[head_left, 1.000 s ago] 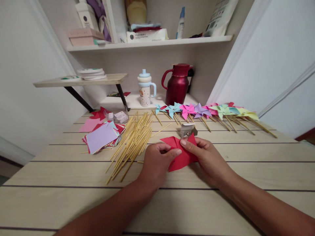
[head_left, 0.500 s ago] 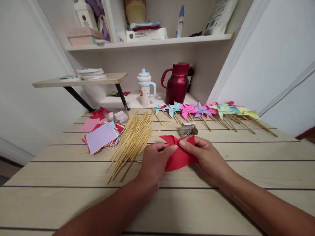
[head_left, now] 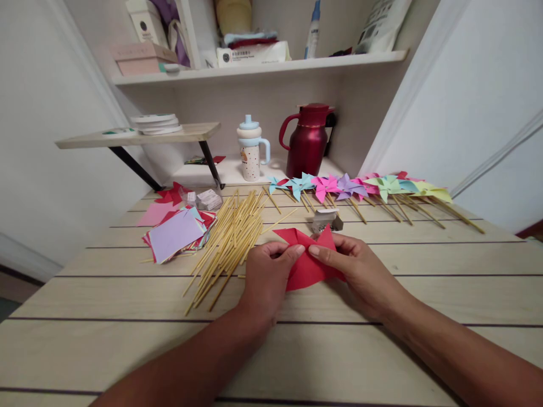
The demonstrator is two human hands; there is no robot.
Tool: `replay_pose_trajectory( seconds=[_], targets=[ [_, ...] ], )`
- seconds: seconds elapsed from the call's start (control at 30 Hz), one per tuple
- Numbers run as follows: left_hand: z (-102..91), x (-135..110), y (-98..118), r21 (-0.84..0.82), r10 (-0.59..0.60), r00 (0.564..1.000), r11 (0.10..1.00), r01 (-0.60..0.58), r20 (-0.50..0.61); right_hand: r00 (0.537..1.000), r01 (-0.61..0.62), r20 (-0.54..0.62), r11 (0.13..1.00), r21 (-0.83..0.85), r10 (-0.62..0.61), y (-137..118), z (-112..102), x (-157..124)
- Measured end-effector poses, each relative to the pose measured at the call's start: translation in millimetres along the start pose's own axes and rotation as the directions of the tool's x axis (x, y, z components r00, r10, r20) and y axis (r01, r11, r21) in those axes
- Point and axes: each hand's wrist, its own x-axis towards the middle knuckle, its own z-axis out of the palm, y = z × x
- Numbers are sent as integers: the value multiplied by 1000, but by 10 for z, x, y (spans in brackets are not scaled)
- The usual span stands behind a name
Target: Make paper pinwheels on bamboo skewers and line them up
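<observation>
Between my two hands is a red paper pinwheel [head_left: 311, 272], with pointed corners standing up and others folded toward its middle. My left hand [head_left: 268, 278] pinches its left side, thumb on top near the centre. From the right, my right hand [head_left: 360, 268] grips it, the thumb pressing close beside the left thumb; the fingers underneath are hidden. Just beyond the paper stands a small open box [head_left: 327, 220] of tiny metal pieces. Left of my left hand lies a loose pile of thin wooden sticks [head_left: 229, 249].
Finished pinwheels on sticks [head_left: 350, 186] lie in a row at the back right. A stack of coloured paper squares [head_left: 176, 234] lies on the left, near small clear boxes [head_left: 208, 199]. Behind stand a cup [head_left: 250, 152] and a red thermos jug [head_left: 307, 141].
My thumbs have pressed in nearer the middle of the red paper, and its right point stands up more. The camera view has shifted slightly.
</observation>
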Motion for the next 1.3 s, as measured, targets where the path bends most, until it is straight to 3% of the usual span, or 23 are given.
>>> replay_pose_trajectory(
  seconds=[0.17, 0.33, 0.6, 0.73, 0.93, 1.3],
  targets=[
    [3, 1, -12, -32, -22, 1000, 999, 23, 8, 1000, 1, 4, 999, -49, -1, 20, -32, 21],
    [20, 12, -22, -90, -41, 999, 995, 44, 35, 997, 74, 8, 972, -223, -74, 46, -80, 37],
    [12, 14, 16, -189, -85, 984, 975, 115, 159, 932, 300, 3, 766, -568, -363, -73, -77, 14],
    [-46, 36, 78, -165, -78, 958, 978, 127, 278, 934, 293, -13, 787, -543, -356, -93, -103, 13],
    [-98, 43, 127, -84, -73, 975, 992, 92, 208, 951, 258, -28, 839, -480, -308, -80, -134, 22],
    [-49, -3, 129, -120, -117, 971, 982, 144, 210, 962, 234, -8, 841, -488, -272, -46, -132, -13]
  ],
)
